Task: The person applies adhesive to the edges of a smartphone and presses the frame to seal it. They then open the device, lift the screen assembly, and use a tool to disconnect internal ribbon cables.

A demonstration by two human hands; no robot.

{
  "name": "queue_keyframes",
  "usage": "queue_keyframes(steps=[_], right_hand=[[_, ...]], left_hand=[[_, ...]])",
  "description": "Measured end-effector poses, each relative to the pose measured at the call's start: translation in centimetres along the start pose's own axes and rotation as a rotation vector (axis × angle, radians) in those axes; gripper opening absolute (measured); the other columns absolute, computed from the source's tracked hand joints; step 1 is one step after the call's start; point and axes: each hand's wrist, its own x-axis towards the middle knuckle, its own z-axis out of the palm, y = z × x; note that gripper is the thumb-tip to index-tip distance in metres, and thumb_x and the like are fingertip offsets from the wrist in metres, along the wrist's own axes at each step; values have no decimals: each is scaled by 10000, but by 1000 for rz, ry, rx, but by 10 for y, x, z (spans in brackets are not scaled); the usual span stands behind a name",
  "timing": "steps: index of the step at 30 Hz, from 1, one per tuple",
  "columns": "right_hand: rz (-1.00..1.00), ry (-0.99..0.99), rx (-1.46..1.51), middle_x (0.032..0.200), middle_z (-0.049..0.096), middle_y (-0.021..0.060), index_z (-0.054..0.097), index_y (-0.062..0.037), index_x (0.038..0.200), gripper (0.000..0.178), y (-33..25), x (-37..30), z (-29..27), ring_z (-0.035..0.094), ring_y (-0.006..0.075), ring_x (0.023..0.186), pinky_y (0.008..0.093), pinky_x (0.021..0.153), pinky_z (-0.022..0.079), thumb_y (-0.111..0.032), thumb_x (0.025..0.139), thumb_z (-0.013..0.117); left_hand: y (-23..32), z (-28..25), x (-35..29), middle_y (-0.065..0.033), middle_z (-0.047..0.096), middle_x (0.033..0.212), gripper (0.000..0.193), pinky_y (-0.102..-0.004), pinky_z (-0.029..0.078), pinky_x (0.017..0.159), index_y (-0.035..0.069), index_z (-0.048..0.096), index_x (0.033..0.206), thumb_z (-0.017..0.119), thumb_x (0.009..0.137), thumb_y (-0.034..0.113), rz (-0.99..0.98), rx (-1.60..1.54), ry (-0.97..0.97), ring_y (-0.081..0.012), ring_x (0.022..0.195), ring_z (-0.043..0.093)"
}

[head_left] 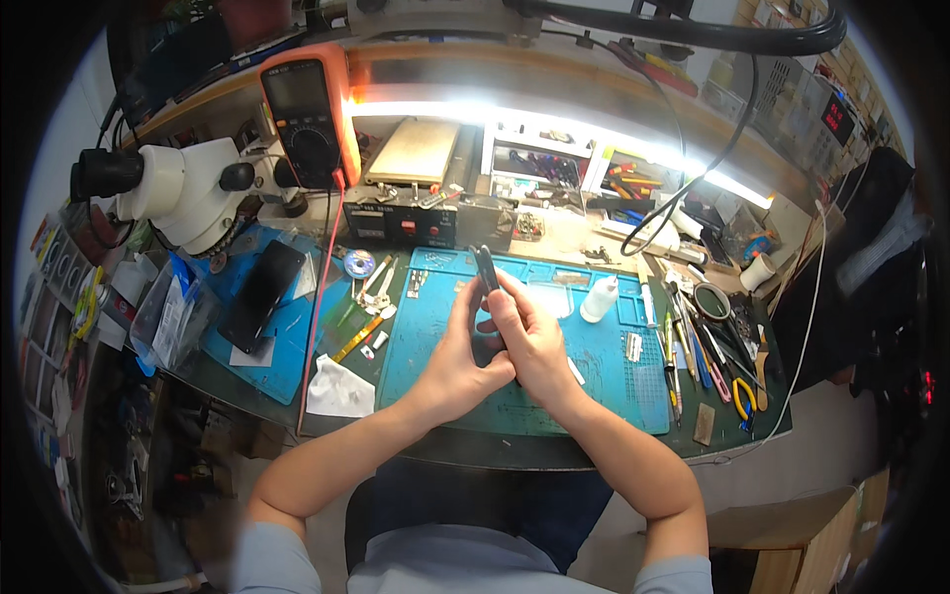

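Observation:
Between my two hands, above the middle of the blue work mat (416, 346), a thin dark phone (485, 265) stands up almost edge-on. My left hand (455, 368) closes on its left side, and my right hand (532, 342) grips the right side with the thumb over it. Both hands nearly meet at the base of the thumbs. Most of the phone's lower part and its faces are hidden by my fingers. A white dropper bottle (599, 300) stands upright on the mat, right of my right hand.
Another black phone (262, 295) lies at the left, below a white microscope (183, 193). An orange multimeter (309, 119) leans at the back beside a power unit (404, 226). Tweezers and yellow-handled pliers (744, 401) lie at the right. A white cloth (340, 388) rests left of the mat.

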Motion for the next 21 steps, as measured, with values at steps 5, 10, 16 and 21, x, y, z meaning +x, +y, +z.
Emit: queue_keyframes(steps=[5, 10, 16, 21], right_hand=[[26, -6, 100, 1017, 705, 53, 525, -48, 1499, 610, -5, -1, -2, 652, 92, 892, 267, 765, 536, -433, 1036, 625], [-1, 16, 62, 984, 693, 47, 538, -47, 1486, 578, -2, 2, -2, 648, 85, 833, 252, 719, 525, -407, 1041, 616], [10, 25, 74, 954, 682, 32, 542, -52, 1481, 553, -3, 2, -2, 637, 76, 829, 259, 702, 517, -382, 1043, 609], [-40, 37, -46, 1031, 712, 89, 532, -62, 1485, 575, -5, 0, -1, 693, 140, 905, 300, 757, 555, -355, 1003, 643]], left_hand=[[-4, 10, -3, -196, 380, 1538, 1024, -423, 422, 1130, 33, 125, 1618, 757, 816, 113, 29, -34, 19, -315, 1403, 456], [7, 13, -9, -169, 273, 1603, 1009, -471, 240, 1272, 37, 69, 1625, 698, 838, -14, -27, -38, -25, -275, 1532, 281], [4, 16, -11, -167, 262, 1600, 1017, -484, 236, 1274, 39, 70, 1621, 701, 825, -15, 0, 19, -6, -278, 1538, 266], [-4, 16, -11, -172, 318, 1566, 1047, -453, 321, 1213, 48, 51, 1614, 698, 794, -11, 29, -28, 11, -288, 1468, 361]])
